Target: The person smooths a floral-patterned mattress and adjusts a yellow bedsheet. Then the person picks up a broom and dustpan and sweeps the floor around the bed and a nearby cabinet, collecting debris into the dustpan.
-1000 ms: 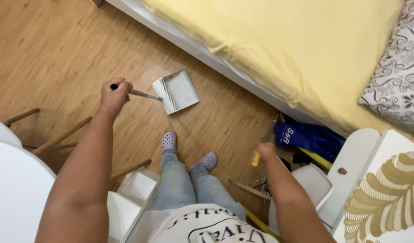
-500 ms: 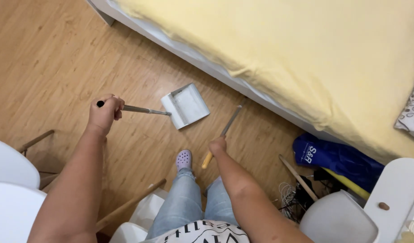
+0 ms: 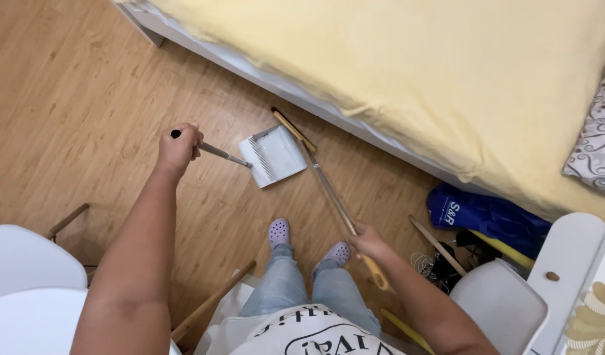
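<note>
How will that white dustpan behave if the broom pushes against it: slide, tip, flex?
The white dustpan looks thin and light, so it would probably slide on the smooth wood floor. The left hand grips its long handle, which likely steadies it. The pan sits low and flat, so tipping seems unlikely.

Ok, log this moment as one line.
left hand: grips dustpan handle | right hand: grips broom handle | broom head by dustpan mouth | dustpan on wooden floor beside bed
</note>
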